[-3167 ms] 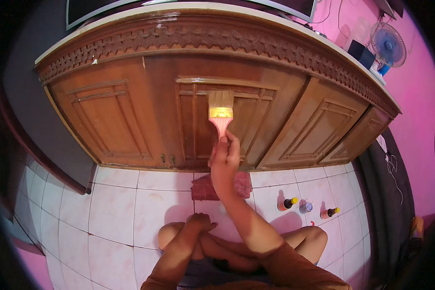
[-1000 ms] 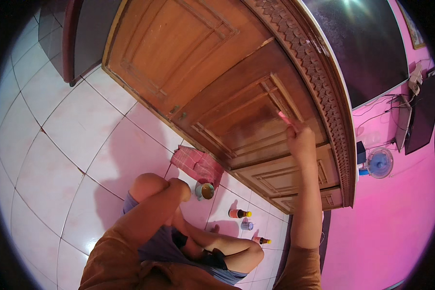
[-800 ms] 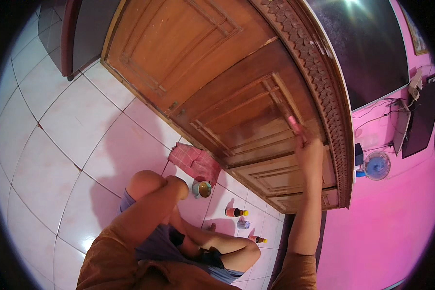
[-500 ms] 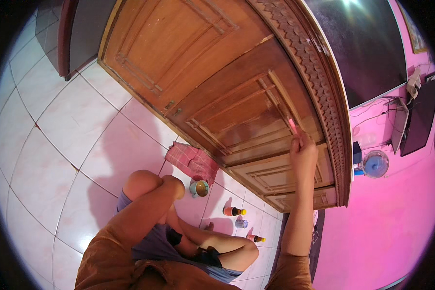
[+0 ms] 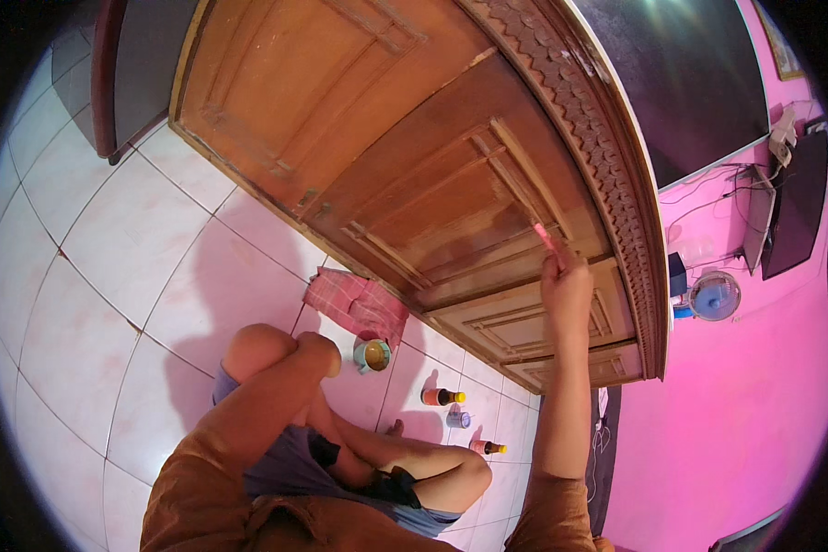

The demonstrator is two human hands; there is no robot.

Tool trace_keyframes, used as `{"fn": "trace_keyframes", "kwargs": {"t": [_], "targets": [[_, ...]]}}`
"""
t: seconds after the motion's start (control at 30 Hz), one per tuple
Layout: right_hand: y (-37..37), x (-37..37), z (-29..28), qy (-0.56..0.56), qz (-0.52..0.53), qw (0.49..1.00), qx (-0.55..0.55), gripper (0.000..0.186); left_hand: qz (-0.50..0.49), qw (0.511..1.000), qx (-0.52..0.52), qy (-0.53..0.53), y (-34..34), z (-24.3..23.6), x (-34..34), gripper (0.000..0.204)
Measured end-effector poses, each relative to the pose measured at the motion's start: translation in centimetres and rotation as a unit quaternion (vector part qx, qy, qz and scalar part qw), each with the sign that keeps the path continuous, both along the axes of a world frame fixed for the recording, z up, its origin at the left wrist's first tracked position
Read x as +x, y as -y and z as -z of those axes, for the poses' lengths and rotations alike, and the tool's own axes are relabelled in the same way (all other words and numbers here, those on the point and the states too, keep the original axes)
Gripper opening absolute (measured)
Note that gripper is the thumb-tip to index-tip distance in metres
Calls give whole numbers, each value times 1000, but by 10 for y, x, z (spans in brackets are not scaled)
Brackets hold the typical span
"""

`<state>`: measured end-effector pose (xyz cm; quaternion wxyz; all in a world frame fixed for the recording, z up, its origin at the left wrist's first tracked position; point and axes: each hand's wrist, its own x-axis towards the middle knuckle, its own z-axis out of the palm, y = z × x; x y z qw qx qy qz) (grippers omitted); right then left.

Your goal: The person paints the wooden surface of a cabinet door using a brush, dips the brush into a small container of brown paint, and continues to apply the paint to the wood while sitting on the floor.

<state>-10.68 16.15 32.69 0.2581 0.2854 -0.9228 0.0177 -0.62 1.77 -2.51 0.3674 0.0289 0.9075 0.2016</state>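
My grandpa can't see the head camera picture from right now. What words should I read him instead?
A seated person holds a pink-handled brush up to a carved brown wooden cabinet with their right hand. On the tiled floor are a reddish checked cloth, a mug and two yellow-capped bottles.

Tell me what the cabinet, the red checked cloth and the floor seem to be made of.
Cabinet: most likely wood, brown with patchy sheen; carved trim and framed panels.
Red checked cloth: woven fabric, perhaps cotton, matt; soft folds show.
Floor: probably glazed ceramic tile; dark joints and a faint shine.
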Motion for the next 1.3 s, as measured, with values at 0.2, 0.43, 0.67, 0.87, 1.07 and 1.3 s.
{"fn": "trace_keyframes", "kwargs": {"t": [0.2, 0.43, 0.67, 0.87, 1.07, 1.3], "targets": [[-5, 11, -11, 46, 34, 997, -54, 30, -12, 1000, -6, -28, 2, 10, 2, 44], [-18, 4, -5, 6, 14, 999, -45, 30, -1, 1000, -11, -19, 5, 8, 4, 51], [-28, -4, -6, -25, 40, 999, -26, 28, -7, 1000, -20, 3, 4, -1, 3, 52], [-23, 0, 3, 57, 27, 997, -54, 28, -1, 1000, -25, 12, 5, -1, 2, 53], [-36, 3, 2, 27, 26, 997, -73, 29, 12, 1000, -12, 5, 7, -4, 1, 55], [-37, -1, -2, 2, 26, 996, -87, 25, -4, 1000, -13, -4, 7, -11, 5, 43]]}}
